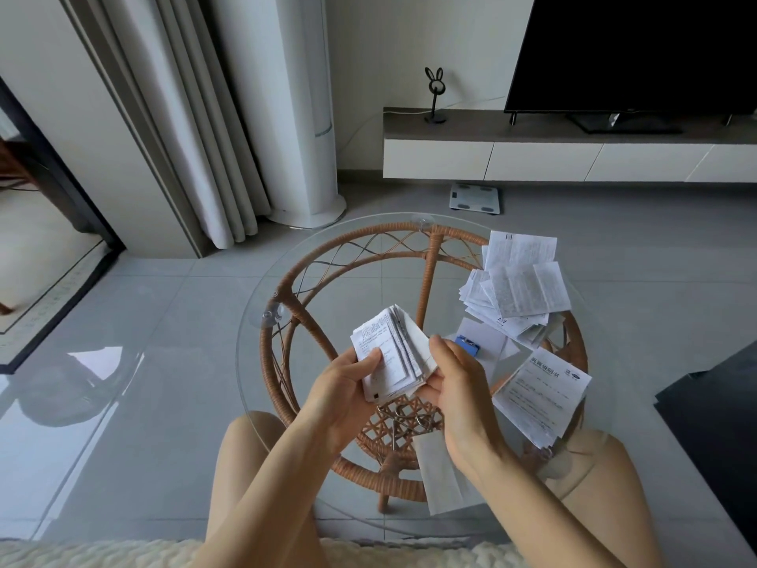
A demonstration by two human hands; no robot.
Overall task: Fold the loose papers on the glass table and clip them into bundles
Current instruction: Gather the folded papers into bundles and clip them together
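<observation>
Both hands up over the glass table [262, 403] w/ a thick folded wad [393, 354]: left hand [348, 387] thumb pinching its face, right hand [450, 377] fingers curled round its edge. Looks light but springy, prob wants to fan out, so clip near the pinched folded edge.

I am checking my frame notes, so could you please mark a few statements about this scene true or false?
The left hand and right hand both hold the stack. True.
The clip is fastened on the stack. False: it lies down on the table, beside the right hand.
A pile of loose papers lies at the table's far right. True.
The TV shows a picture. False: its screen is dark.
</observation>
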